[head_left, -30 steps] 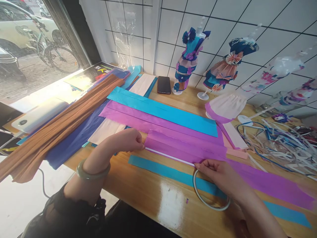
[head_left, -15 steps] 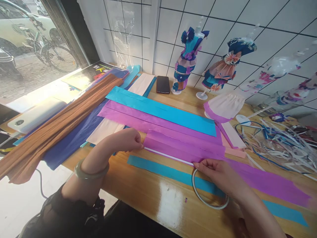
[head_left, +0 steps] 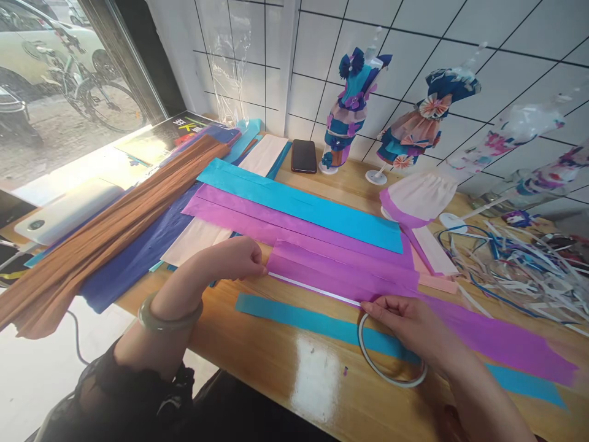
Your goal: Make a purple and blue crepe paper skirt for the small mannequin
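Observation:
A thin strip of white tape (head_left: 313,288) runs taut along the near edge of a purple crepe paper piece (head_left: 331,273). My left hand (head_left: 242,259) is closed in a pinch at the strip's left end. At its right end, my right hand (head_left: 400,316) pinches the tape between thumb and fingers, and the narrow tape roll (head_left: 392,382) hangs below that hand. Beneath the roll, a blue paper strip (head_left: 299,312) lies on the wooden table (head_left: 257,350). The roll partly overlaps this strip.
Bright blue paper (head_left: 299,205) lies behind on more purple sheets. Brown crepe paper (head_left: 133,209) is piled at left. A phone (head_left: 304,156), paper-dressed bottle-like figures (head_left: 347,116) and tangled ribbon scraps (head_left: 515,270) line the back and right.
The right hand and tape roll have shifted very slightly to the right. Both hands keep their pinch on the tape.

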{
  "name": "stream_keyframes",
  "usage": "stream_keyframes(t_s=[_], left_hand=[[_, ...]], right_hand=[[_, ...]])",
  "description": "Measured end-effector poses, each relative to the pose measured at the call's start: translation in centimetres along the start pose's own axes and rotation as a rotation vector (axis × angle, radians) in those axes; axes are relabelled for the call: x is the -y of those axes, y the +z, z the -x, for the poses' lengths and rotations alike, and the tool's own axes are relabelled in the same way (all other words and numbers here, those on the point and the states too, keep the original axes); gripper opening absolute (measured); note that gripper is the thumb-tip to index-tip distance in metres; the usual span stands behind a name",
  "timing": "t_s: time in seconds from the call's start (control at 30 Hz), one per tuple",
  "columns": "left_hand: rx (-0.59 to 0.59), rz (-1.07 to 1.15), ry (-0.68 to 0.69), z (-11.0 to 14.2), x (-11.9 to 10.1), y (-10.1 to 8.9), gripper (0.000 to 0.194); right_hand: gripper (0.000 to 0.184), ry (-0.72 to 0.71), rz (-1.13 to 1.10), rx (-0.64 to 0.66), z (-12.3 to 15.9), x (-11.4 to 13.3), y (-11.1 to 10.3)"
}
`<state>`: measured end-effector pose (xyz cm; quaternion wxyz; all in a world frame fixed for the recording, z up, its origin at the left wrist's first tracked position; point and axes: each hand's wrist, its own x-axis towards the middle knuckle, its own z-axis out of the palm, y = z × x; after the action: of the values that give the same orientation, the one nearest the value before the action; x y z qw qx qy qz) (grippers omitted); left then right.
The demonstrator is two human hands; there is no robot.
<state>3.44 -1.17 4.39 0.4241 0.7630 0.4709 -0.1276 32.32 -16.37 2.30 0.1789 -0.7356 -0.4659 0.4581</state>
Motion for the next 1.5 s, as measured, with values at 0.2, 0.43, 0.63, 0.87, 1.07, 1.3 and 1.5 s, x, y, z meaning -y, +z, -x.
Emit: stream_keyframes(t_s=[0.2, 0.43, 0.63, 0.87, 1.07, 1.3, 1.5], left_hand=[[-0.001, 0.012, -0.012, -0.23, 0.50, 0.12, 0.029], [0.010, 0.027, -0.043, -0.15, 0.42, 0.10, 0.029], [0.003, 0.026, -0.034, -0.30, 0.63, 0.11, 0.030], [-0.008, 0.021, -0.039, -0.49, 0.91, 0.22, 0.028], [-0.007, 0.008, -0.025, -0.41, 0.65, 0.21, 0.026], [0.001, 0.016, -0.020, -0.48, 0.79, 0.24, 0.023], [0.015, 0.029, -0.020, -0.65, 0.98, 0.09, 0.025]], right_hand=[[0.036, 0.004, 0.046, -0.021, -0.13, 0.01, -0.01], [0.035, 0.019, 0.066, -0.020, -0.22, -0.16, -0.05], [0.035, 0.021, 0.083, -0.076, -0.05, 0.18, 0.21], [0.034, 0.021, 0.073, -0.088, -0.17, 0.12, 0.49], [0.032, 0.028, 0.086, -0.118, -0.12, 0.37, 0.84], [0.031, 0.025, 0.125, -0.123, -0.19, 0.58, 0.85], [0.032, 0.021, 0.146, -0.132, -0.18, 0.53, 0.86]])
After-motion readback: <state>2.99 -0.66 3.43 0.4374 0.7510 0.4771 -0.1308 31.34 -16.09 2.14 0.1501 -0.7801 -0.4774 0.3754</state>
